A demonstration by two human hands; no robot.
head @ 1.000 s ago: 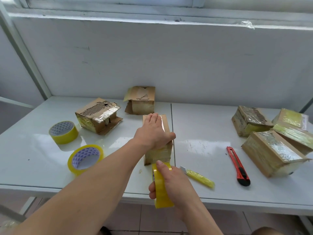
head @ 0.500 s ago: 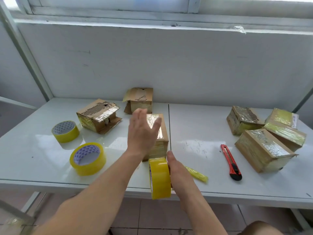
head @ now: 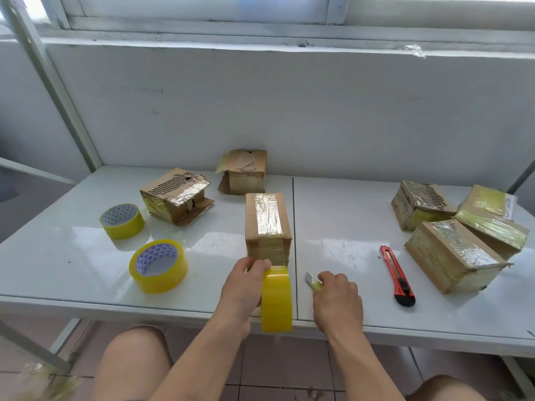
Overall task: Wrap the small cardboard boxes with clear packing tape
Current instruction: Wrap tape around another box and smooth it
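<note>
**Caller:** Swapped over since half a second ago; the left hand point(head: 241, 287), which hovered flat above the centre box point(head: 267, 224), now grips the yellow tape roll point(head: 276, 299) at the box's near end; the right hand point(head: 337, 296) has let the roll go and closed its fingers on the yellow cutter point(head: 313, 282), just right of the box's near corner.

**Analyst:** And the box sits alone on the desk point(head: 72, 256), nobody pinning it; that's my worry; pull the strip taut for the cut and a light carton could slide or tip toward the edge.

**Caller:** Blade's out, too, close to the left hand.

**Analyst:** Right; a slip there nicks a finger or scores the cardboard; slack tape could also fold onto itself and wrinkle.

**Caller:** Beyond the box, two cartons wait; far right of it, three wrapped ones; the red cutter point(head: 397, 275) lies idle between.
</note>
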